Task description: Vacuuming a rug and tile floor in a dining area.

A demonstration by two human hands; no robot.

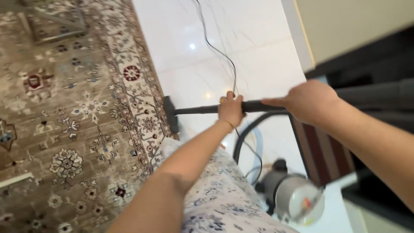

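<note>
vacuum wand (202,109), dark and slim, held level across the middle of the head view, its flat floor nozzle (170,114) resting at the fringe where the patterned rug (64,108) meets the white marble floor (241,56). left hand (230,110) grips the wand about midway, fingers (238,99) curled together and clamped round the tube, a ring and a thin bracelet visible. right hand (308,101) sits further back on the wand near the point where the black hose (250,131) joins; its fingers lie over the tube, closed on it as far as can be judged, though their tips are hidden on the far side. the hose curves down to a grey canister vacuum (293,196) standing on the floor close to the person's floral garment (224,198). a thin power cord (217,47) trails away over the marble, passing just behind the left hand. a dark cabinet (375,64) with a pale top stands at right.

working note: the nozzle seems best kept flat against the rug edge, so that suction is not lost; the forward hand steers while the rear hand pushes. the cord, lying near the wand, could be caught by the nozzle and is better kept to the side.
</note>
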